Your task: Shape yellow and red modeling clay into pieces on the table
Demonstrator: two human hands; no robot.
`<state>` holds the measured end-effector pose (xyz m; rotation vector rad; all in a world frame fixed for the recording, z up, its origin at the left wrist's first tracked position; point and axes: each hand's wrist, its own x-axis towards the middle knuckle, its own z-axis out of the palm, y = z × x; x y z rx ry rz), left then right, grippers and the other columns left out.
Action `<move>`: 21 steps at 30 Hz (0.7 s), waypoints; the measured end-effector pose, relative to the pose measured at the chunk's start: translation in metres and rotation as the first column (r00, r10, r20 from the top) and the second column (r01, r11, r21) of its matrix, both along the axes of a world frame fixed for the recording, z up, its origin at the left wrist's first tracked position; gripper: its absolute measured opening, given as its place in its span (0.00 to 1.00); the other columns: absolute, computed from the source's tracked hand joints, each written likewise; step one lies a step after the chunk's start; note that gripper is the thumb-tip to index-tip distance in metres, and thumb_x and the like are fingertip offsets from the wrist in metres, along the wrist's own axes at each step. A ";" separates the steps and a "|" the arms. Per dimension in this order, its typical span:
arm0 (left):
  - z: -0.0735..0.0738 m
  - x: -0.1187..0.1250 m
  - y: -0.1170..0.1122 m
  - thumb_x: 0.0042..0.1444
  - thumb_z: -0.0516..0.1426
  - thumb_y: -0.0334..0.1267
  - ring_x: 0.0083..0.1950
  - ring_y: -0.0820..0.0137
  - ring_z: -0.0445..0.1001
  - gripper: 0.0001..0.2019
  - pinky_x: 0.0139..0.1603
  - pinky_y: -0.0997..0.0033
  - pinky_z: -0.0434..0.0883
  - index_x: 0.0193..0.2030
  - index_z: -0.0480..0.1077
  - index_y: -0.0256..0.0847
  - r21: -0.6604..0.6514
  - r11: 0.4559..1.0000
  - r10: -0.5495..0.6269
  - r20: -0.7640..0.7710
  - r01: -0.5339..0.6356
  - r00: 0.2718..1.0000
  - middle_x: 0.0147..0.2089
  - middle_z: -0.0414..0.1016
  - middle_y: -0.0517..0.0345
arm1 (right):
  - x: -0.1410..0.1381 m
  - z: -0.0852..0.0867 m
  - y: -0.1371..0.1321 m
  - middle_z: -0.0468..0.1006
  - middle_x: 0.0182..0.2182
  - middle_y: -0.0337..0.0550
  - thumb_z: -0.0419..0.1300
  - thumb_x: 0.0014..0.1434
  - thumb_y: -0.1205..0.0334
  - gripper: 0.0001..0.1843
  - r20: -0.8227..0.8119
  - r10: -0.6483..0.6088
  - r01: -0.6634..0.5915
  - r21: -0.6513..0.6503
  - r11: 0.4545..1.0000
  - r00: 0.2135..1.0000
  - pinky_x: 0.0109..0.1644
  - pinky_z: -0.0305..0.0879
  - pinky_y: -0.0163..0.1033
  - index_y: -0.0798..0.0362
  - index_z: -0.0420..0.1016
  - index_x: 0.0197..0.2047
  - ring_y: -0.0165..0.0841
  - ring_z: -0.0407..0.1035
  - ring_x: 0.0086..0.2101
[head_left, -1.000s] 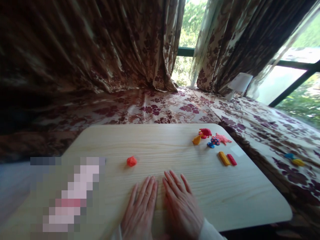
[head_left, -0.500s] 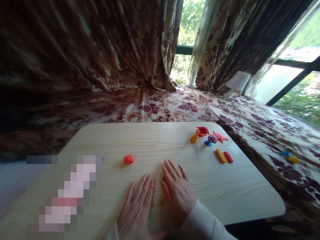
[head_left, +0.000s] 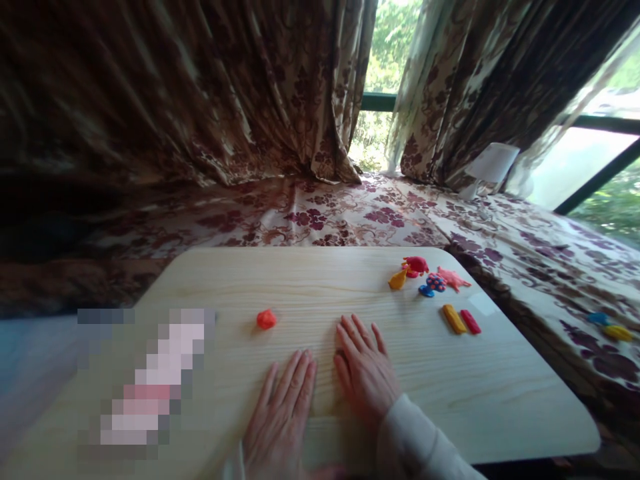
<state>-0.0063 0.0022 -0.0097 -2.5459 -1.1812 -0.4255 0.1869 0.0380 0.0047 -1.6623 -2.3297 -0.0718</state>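
My left hand lies palm down on the pale wooden table, fingers stretched out. Beside it, my right hand also rests flat with its fingers slightly spread. I see nothing held in either. Just beyond my left fingertips sits a small lump of orange-red modelling clay. Farther right of my right hand lie a yellow clay stick and a red clay stick, side by side.
Several clay figures stand at the far right: a yellow pear-like piece, a red figure, a blue dotted mushroom shape and a pink star-like piece. A blurred-out patch covers the table's left. A white lamp stands beyond.
The whole view has shifted, so the table and its things appear slightly farther right. Both hands stay flat on the table, and the clay pieces keep their places.
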 end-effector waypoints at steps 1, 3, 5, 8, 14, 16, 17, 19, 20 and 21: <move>-0.003 0.000 0.001 0.44 0.45 0.73 0.69 0.55 0.48 0.53 0.69 0.54 0.37 0.63 0.56 0.25 0.012 1.000 -0.005 0.010 0.005 1.000 0.66 0.59 0.40 | 0.005 0.000 0.001 0.64 0.61 0.47 0.48 0.61 0.66 0.22 0.010 -0.013 0.013 0.010 1.000 1.000 0.62 0.48 0.52 0.57 0.67 0.57 0.41 0.54 0.61; -0.008 0.000 0.003 0.43 0.44 0.74 0.69 0.55 0.47 0.54 0.69 0.54 0.37 0.63 0.56 0.25 0.051 0.999 -0.020 0.041 0.018 0.999 0.66 0.58 0.39 | 0.019 -0.007 -0.012 0.63 0.61 0.48 0.47 0.61 0.68 0.23 0.052 0.029 -0.033 0.090 0.995 0.998 0.64 0.44 0.52 0.58 0.65 0.59 0.40 0.52 0.62; -0.014 -0.001 0.005 0.43 0.43 0.73 0.69 0.55 0.46 0.54 0.69 0.53 0.37 0.63 0.56 0.25 0.079 0.996 -0.037 0.063 0.032 0.997 0.66 0.58 0.39 | 0.028 -0.020 -0.038 0.62 0.62 0.48 0.48 0.58 0.70 0.27 0.099 0.120 -0.136 0.174 0.975 0.988 0.66 0.37 0.48 0.60 0.59 0.62 0.37 0.48 0.64; -0.017 -0.002 0.006 0.45 0.45 0.71 0.69 0.54 0.47 0.51 0.69 0.53 0.37 0.63 0.56 0.25 0.081 0.996 -0.047 0.066 0.041 0.997 0.66 0.57 0.39 | 0.019 -0.034 -0.058 0.61 0.63 0.45 0.50 0.54 0.72 0.29 0.076 0.173 -0.186 0.219 0.958 0.982 0.67 0.34 0.50 0.55 0.62 0.61 0.38 0.43 0.65; -0.018 -0.002 0.006 0.48 0.45 0.66 0.69 0.54 0.48 0.48 0.69 0.53 0.36 0.64 0.54 0.25 0.066 0.997 -0.045 0.081 0.040 0.996 0.67 0.56 0.39 | 0.003 -0.011 -0.005 0.64 0.60 0.48 0.46 0.56 0.73 0.27 0.027 0.006 -0.008 0.079 0.997 1.000 0.62 0.49 0.53 0.58 0.65 0.59 0.42 0.53 0.62; -0.022 -0.001 0.007 0.52 0.45 0.62 0.69 0.56 0.49 0.43 0.69 0.54 0.37 0.65 0.53 0.28 0.084 0.996 -0.029 0.103 0.020 0.994 0.66 0.57 0.42 | 0.018 -0.012 -0.010 0.64 0.60 0.51 0.45 0.56 0.74 0.28 0.056 -0.008 0.001 0.119 0.993 0.998 0.61 0.49 0.53 0.62 0.64 0.60 0.43 0.54 0.61; -0.024 -0.001 0.007 0.54 0.45 0.60 0.69 0.58 0.50 0.40 0.69 0.54 0.38 0.65 0.52 0.30 0.094 0.996 -0.017 0.111 0.007 0.994 0.66 0.58 0.44 | 0.025 -0.016 -0.020 0.63 0.61 0.51 0.45 0.55 0.75 0.30 0.074 0.024 -0.035 0.147 0.988 0.997 0.62 0.47 0.53 0.62 0.61 0.61 0.42 0.51 0.63; -0.025 0.000 0.007 0.56 0.46 0.54 0.68 0.61 0.51 0.35 0.69 0.56 0.39 0.66 0.51 0.34 0.111 0.994 -0.003 0.120 -0.010 0.993 0.66 0.60 0.48 | 0.034 -0.027 -0.045 0.63 0.61 0.47 0.45 0.53 0.77 0.31 0.095 0.084 -0.102 0.209 0.973 0.992 0.65 0.42 0.47 0.59 0.60 0.62 0.36 0.47 0.64; -0.024 0.000 0.007 0.57 0.46 0.51 0.68 0.62 0.52 0.33 0.69 0.57 0.39 0.66 0.51 0.35 0.109 0.994 -0.001 0.119 -0.012 0.993 0.65 0.60 0.49 | 0.034 -0.033 -0.056 0.64 0.61 0.47 0.46 0.55 0.76 0.30 0.094 0.092 -0.112 0.247 0.963 0.991 0.66 0.40 0.47 0.57 0.61 0.61 0.35 0.46 0.64; -0.021 -0.001 0.006 0.57 0.47 0.50 0.68 0.62 0.53 0.33 0.69 0.58 0.40 0.66 0.51 0.35 0.094 0.996 -0.001 0.114 -0.009 0.993 0.65 0.61 0.49 | 0.030 -0.036 -0.063 0.65 0.60 0.47 0.47 0.56 0.75 0.28 0.093 0.090 -0.112 0.264 0.958 0.992 0.66 0.40 0.47 0.55 0.63 0.60 0.36 0.46 0.64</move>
